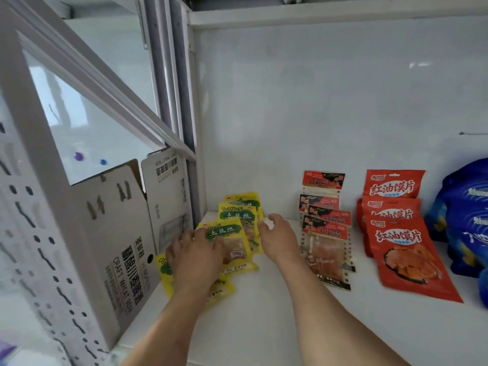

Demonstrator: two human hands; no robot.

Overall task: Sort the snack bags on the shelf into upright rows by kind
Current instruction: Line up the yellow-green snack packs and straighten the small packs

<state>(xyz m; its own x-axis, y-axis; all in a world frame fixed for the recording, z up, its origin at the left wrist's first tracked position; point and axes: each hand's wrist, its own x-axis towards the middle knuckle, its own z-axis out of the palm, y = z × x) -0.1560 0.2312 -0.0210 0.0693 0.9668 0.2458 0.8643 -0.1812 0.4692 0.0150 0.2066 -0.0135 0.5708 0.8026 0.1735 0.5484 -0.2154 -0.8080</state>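
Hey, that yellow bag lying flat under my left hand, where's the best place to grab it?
Probably its near bottom edge, pinched from the front. The flat yellow bag lies with that edge bare toward you, while your left hand and the leaning yellow bag cover its top.

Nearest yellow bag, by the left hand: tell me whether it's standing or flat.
Flat. The nearest yellow bag lies face-up on the shelf, partly under the left hand.

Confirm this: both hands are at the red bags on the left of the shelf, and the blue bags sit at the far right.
Wrong in one respect: the head view shows the left hand and right hand at the yellow bags, not red ones. The red bags stand further right. The yellow bags are on the left of the shelf, and the blue bags sit at the far right.
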